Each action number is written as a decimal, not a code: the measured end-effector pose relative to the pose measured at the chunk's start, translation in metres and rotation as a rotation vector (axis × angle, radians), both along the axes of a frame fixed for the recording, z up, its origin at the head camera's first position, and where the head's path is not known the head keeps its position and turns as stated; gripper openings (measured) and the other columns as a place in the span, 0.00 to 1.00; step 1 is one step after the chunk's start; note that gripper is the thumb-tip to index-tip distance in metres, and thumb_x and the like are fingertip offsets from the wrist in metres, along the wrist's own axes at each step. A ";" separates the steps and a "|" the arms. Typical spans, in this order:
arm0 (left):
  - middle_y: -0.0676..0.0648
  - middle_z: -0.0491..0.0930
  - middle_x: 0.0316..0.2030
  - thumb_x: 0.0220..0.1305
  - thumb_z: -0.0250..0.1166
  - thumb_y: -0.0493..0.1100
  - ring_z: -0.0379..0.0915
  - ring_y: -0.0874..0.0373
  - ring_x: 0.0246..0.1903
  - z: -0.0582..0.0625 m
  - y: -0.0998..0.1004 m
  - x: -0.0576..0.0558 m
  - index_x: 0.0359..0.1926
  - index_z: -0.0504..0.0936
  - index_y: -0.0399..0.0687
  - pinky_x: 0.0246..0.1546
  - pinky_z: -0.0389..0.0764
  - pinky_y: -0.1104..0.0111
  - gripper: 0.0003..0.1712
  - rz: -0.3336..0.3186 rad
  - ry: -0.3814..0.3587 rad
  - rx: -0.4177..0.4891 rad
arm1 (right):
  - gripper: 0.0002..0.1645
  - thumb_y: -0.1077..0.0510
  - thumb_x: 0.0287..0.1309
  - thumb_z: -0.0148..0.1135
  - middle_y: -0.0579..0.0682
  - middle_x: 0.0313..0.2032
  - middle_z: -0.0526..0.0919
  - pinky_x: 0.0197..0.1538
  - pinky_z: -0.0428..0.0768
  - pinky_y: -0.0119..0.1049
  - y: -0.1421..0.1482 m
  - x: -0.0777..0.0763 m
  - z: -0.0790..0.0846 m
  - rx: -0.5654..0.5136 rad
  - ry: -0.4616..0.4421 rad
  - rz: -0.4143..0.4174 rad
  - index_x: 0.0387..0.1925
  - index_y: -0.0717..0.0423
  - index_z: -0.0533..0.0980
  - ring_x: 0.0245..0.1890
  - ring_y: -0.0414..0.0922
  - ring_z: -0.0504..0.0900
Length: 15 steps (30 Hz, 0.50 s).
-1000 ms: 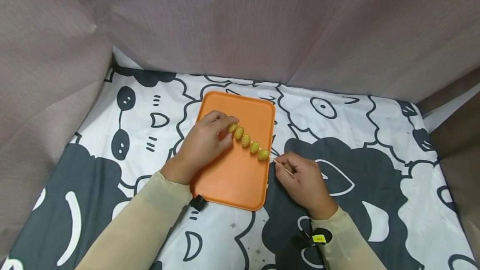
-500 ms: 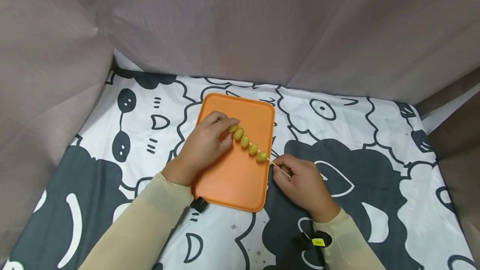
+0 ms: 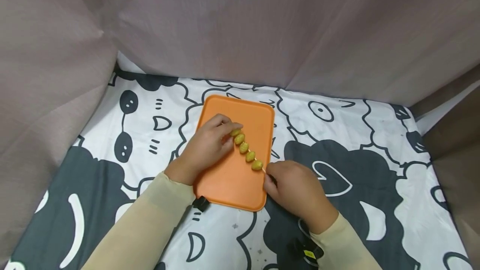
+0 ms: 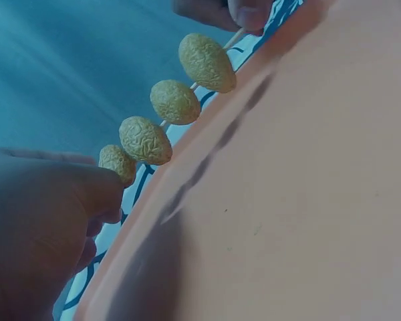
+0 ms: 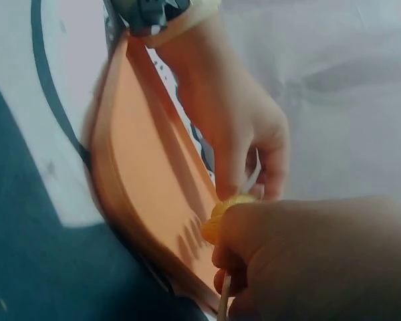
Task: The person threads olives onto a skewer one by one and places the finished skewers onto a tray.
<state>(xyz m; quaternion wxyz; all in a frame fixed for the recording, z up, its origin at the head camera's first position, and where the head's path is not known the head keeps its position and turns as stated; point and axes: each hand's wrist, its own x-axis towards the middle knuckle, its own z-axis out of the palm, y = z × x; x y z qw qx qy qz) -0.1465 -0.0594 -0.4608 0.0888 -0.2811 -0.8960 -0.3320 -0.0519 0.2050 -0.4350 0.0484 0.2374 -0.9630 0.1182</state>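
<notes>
Several yellow-green wrinkled oval fruits (image 3: 243, 148) are threaded in a slanting row on a thin wooden skewer (image 5: 224, 297). My left hand (image 3: 204, 147) pinches the upper end of the row, its thumb and fingers around the topmost fruit (image 4: 116, 164). At the lower end my right hand (image 3: 300, 188) grips the bare skewer just beyond the last fruit (image 3: 257, 165). The row hangs above the orange tray (image 3: 228, 186), and its shadow falls on the tray in the left wrist view. My right fingers hide most of the bare stick in the head view.
The tray lies on a cloth (image 3: 213, 241) printed with black and white cartoon faces. Grey-brown fabric (image 3: 240, 28) hangs behind the table and along both sides.
My right hand has moved left, closer to the fruits, and turned its back more upward. The row now slants more steeply, its lower end shifted left and nearer me. My left hand has barely moved.
</notes>
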 end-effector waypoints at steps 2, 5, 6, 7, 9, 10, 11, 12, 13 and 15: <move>0.47 0.82 0.55 0.71 0.73 0.34 0.82 0.53 0.53 -0.001 0.000 0.000 0.66 0.90 0.51 0.59 0.87 0.61 0.24 -0.017 -0.007 0.001 | 0.23 0.56 0.66 0.73 0.35 0.17 0.64 0.26 0.62 0.30 -0.004 0.002 0.001 -0.003 -0.008 0.029 0.20 0.39 0.71 0.19 0.35 0.63; 0.48 0.82 0.56 0.72 0.72 0.34 0.82 0.54 0.53 -0.002 0.000 0.001 0.67 0.90 0.52 0.59 0.87 0.62 0.24 -0.043 -0.009 0.005 | 0.24 0.59 0.63 0.71 0.35 0.16 0.60 0.24 0.58 0.28 -0.008 0.006 0.001 -0.018 0.000 0.079 0.18 0.39 0.69 0.17 0.33 0.59; 0.48 0.82 0.56 0.72 0.72 0.34 0.82 0.54 0.53 -0.002 0.000 0.001 0.67 0.90 0.52 0.59 0.87 0.62 0.25 -0.050 -0.007 0.008 | 0.24 0.60 0.62 0.71 0.34 0.16 0.59 0.24 0.57 0.27 -0.009 0.008 0.001 -0.026 0.007 0.092 0.18 0.40 0.68 0.17 0.32 0.58; 0.48 0.82 0.56 0.72 0.71 0.34 0.81 0.55 0.53 -0.003 0.000 0.001 0.67 0.90 0.52 0.58 0.87 0.63 0.25 -0.055 -0.005 0.012 | 0.24 0.61 0.61 0.71 0.34 0.16 0.59 0.24 0.56 0.26 -0.010 0.009 0.002 -0.035 0.016 0.101 0.18 0.40 0.68 0.17 0.31 0.58; 0.48 0.82 0.57 0.73 0.71 0.34 0.81 0.55 0.54 -0.003 0.000 0.001 0.68 0.90 0.52 0.59 0.87 0.63 0.25 -0.063 0.003 0.024 | 0.23 0.62 0.61 0.70 0.34 0.16 0.59 0.24 0.56 0.25 -0.012 0.012 0.003 -0.051 0.033 0.103 0.18 0.40 0.69 0.17 0.30 0.58; 0.48 0.82 0.57 0.73 0.71 0.34 0.82 0.55 0.55 -0.004 0.000 0.001 0.68 0.90 0.52 0.60 0.87 0.63 0.25 -0.064 0.007 0.032 | 0.23 0.62 0.61 0.69 0.34 0.16 0.59 0.23 0.56 0.25 -0.013 0.013 0.003 -0.057 0.043 0.097 0.18 0.40 0.69 0.17 0.30 0.58; 0.49 0.83 0.58 0.73 0.71 0.34 0.82 0.54 0.55 -0.004 -0.001 0.001 0.68 0.90 0.52 0.61 0.87 0.62 0.25 -0.064 0.011 0.038 | 0.22 0.62 0.61 0.69 0.34 0.16 0.59 0.23 0.56 0.25 -0.014 0.015 0.003 -0.064 0.051 0.088 0.19 0.40 0.69 0.17 0.30 0.58; 0.48 0.83 0.58 0.73 0.71 0.35 0.82 0.54 0.56 -0.004 -0.001 0.000 0.68 0.89 0.52 0.62 0.86 0.62 0.25 -0.064 0.016 0.046 | 0.22 0.62 0.62 0.69 0.34 0.16 0.59 0.23 0.56 0.25 -0.015 0.016 0.003 -0.069 0.060 0.077 0.19 0.41 0.69 0.17 0.31 0.58; 0.48 0.84 0.59 0.74 0.71 0.35 0.82 0.53 0.58 -0.005 -0.001 0.000 0.69 0.89 0.52 0.64 0.86 0.61 0.25 -0.064 0.022 0.055 | 0.22 0.62 0.62 0.69 0.34 0.16 0.59 0.23 0.57 0.25 -0.016 0.016 0.003 -0.077 0.069 0.065 0.19 0.41 0.69 0.17 0.31 0.58; 0.48 0.85 0.61 0.73 0.71 0.36 0.82 0.52 0.60 -0.005 -0.002 -0.001 0.69 0.89 0.53 0.66 0.85 0.59 0.25 -0.064 0.031 0.074 | 0.22 0.63 0.61 0.69 0.34 0.17 0.59 0.23 0.56 0.25 -0.018 0.017 0.003 -0.094 0.084 0.040 0.19 0.41 0.69 0.17 0.31 0.58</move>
